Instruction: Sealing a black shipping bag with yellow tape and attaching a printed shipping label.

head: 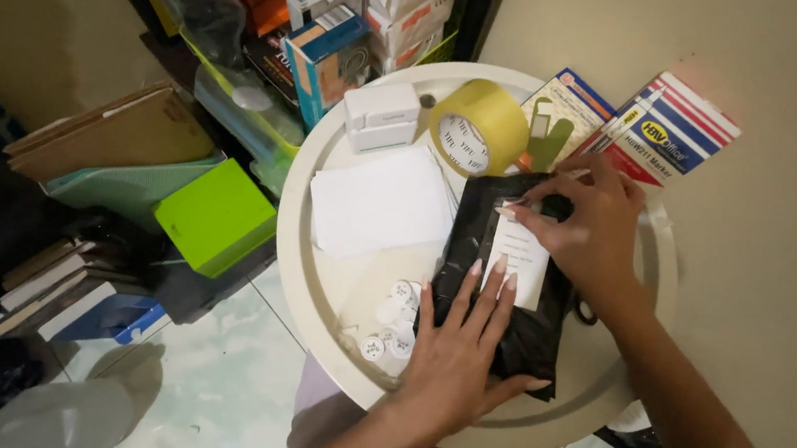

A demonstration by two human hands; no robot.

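While both hands press: left hand point(460, 349) flat, fingers spread, on black mailer bag point(508, 291); right hand point(586, 221) pinching white label point(518, 259).
Risk: label may wrinkle or sit crooked, probably; sticker discs point(392, 324) by the table's point(317, 275) near edge could get swept off.

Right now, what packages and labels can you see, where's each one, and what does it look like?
Black bag: table middle, under both hands, glossy plastic.
White label: on the bag, rectangular.
Red-white-blue box: table's far right edge.
Blue-orange box: shelf, upper left.
Round stickers: white, near left hand.
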